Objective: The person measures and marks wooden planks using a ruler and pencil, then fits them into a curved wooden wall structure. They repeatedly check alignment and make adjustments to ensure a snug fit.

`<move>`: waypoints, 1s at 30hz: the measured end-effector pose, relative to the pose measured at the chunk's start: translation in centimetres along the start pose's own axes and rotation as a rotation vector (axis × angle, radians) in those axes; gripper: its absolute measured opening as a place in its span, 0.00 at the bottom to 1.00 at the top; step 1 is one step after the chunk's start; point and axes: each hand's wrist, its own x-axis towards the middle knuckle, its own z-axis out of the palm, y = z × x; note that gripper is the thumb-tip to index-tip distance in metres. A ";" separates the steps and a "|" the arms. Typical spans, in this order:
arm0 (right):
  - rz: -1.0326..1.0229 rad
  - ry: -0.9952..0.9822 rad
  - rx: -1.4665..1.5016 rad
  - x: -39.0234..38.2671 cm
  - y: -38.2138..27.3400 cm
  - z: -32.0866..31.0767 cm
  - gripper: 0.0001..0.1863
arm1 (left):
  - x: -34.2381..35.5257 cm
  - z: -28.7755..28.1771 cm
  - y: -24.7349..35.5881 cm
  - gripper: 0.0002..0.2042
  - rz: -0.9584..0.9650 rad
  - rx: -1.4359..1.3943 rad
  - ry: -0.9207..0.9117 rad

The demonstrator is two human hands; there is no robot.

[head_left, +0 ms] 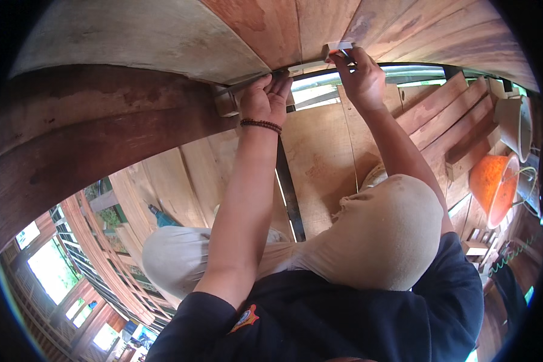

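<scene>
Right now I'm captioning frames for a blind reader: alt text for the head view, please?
A person reaches both hands up to wooden boards overhead: the left hand presses a small wood block, the right hand pinches a small pale piece. An orange bucket sits at right.

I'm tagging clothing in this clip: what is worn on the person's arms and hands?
Both hands are bare, no gloves. The left hand has a dark brown beaded bracelet around its wrist. The right hand wears nothing visible. Short dark navy sleeves end above the elbows; forearms are uncovered.
</scene>
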 end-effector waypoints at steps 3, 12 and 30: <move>-0.015 -0.030 -0.050 0.7 1.5 -2.0 0.09 | 0.8 0.1 -3.0 0.19 -0.039 -0.103 0.007; 0.210 -0.041 0.092 0.0 -0.9 -0.7 0.14 | -0.2 0.0 -0.8 0.20 0.005 -0.136 -0.001; 0.899 -0.539 0.604 -6.5 -3.0 5.0 0.13 | 1.3 -1.8 1.3 0.29 -0.182 -0.325 -0.130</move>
